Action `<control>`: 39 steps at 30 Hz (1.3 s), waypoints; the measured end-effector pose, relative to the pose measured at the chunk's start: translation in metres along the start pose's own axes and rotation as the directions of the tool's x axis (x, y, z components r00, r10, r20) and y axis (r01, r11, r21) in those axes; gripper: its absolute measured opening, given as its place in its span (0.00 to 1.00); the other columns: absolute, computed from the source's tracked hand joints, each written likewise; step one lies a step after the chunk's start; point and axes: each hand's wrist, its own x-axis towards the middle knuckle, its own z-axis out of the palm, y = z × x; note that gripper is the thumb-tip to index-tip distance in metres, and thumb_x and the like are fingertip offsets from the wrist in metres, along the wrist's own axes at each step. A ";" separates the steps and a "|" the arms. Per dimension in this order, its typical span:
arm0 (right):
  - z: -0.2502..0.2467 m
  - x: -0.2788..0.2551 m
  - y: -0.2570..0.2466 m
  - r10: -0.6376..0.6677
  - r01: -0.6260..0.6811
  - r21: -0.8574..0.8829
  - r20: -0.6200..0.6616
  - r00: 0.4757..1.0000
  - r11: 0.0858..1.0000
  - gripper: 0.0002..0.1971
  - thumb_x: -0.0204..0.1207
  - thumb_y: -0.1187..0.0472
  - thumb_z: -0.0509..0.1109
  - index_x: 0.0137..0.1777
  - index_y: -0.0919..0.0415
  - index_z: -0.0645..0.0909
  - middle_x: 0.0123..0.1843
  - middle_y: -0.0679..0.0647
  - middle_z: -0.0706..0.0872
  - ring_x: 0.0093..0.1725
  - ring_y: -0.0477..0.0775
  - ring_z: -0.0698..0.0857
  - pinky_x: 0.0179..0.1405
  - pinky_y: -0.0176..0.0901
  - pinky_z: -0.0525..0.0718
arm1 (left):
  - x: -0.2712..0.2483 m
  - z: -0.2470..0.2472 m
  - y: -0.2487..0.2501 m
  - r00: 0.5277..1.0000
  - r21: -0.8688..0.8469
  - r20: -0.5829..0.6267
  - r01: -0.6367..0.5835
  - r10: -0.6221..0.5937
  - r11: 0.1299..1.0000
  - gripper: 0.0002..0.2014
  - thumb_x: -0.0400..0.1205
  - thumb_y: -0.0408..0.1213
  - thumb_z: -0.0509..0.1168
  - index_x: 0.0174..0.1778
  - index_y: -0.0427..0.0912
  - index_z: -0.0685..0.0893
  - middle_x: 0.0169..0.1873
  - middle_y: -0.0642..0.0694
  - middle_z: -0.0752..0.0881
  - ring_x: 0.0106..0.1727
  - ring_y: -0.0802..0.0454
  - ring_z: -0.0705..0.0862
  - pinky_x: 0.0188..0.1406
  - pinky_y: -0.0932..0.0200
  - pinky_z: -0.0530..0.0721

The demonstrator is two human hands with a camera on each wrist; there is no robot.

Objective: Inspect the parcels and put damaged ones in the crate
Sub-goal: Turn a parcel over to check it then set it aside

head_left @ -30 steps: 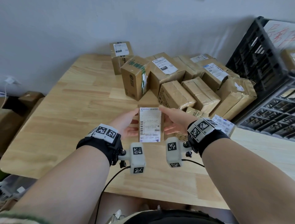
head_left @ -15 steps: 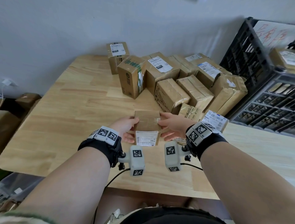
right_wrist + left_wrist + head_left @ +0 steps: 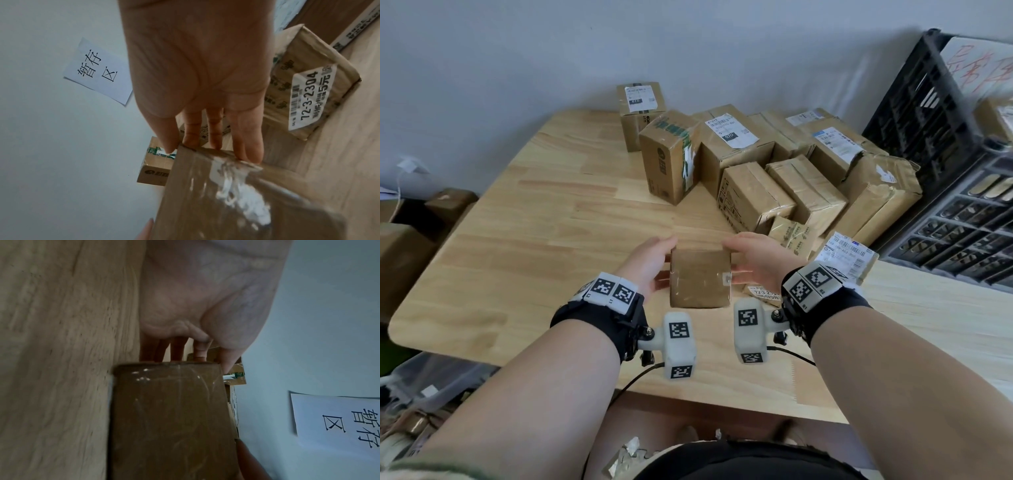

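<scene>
I hold a small brown taped parcel (image 3: 700, 277) just above the wooden table (image 3: 534, 240), near its front edge. My left hand (image 3: 650, 263) grips its left side and my right hand (image 3: 755, 260) grips its right side. On each hand the fingers reach over the far edge and the thumb lies on the near face. A plain taped face with one small white sticker points up at me. The left wrist view shows the parcel (image 3: 172, 418) under the fingers (image 3: 179, 348). The right wrist view shows shiny tape on it (image 3: 236, 194). The black crate (image 3: 941, 144) stands at the right.
A pile of cardboard parcels (image 3: 753, 192) fills the table's back right, up against the crate. A flat labelled parcel (image 3: 312, 97) lies just right of my right hand. A paper sign (image 3: 98, 71) hangs on the wall. Boxes (image 3: 410, 246) sit on the floor at left.
I have turned the parcel in both hands: the white shipping label that faced me rolled down and out of sight, and a plain taped face now points up. The parcel sits slightly lower.
</scene>
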 end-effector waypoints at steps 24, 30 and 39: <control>-0.002 0.007 0.013 0.085 -0.085 -0.018 0.013 0.996 0.996 0.24 0.83 0.67 0.66 0.79 0.56 0.69 0.71 0.61 0.79 0.61 0.64 0.85 0.61 0.60 0.85 | 0.011 0.007 -0.006 1.000 -0.009 0.011 0.013 -0.013 1.000 0.12 0.85 0.32 0.63 0.63 0.42 0.82 0.55 0.43 0.87 0.55 0.47 0.86 0.52 0.50 0.86; -0.011 0.008 0.000 -0.021 0.022 0.110 -0.009 1.000 0.994 0.13 0.81 0.71 0.67 0.60 0.54 0.79 0.71 0.57 0.77 0.62 0.66 0.86 0.58 0.63 0.87 | 0.009 0.006 0.016 0.996 -0.091 -0.032 -0.081 0.078 0.992 0.05 0.84 0.37 0.66 0.54 0.41 0.83 0.44 0.45 0.88 0.46 0.49 0.86 0.48 0.48 0.86; -0.004 0.010 0.009 0.011 0.003 0.129 -0.112 0.994 0.992 0.21 0.82 0.75 0.63 0.74 0.63 0.71 0.55 0.63 0.85 0.46 0.54 0.86 0.38 0.46 0.85 | 0.010 0.000 -0.001 0.995 0.013 -0.055 -0.084 0.084 0.996 0.11 0.82 0.24 0.65 0.51 0.45 0.81 0.51 0.44 0.86 0.50 0.51 0.85 0.47 0.52 0.85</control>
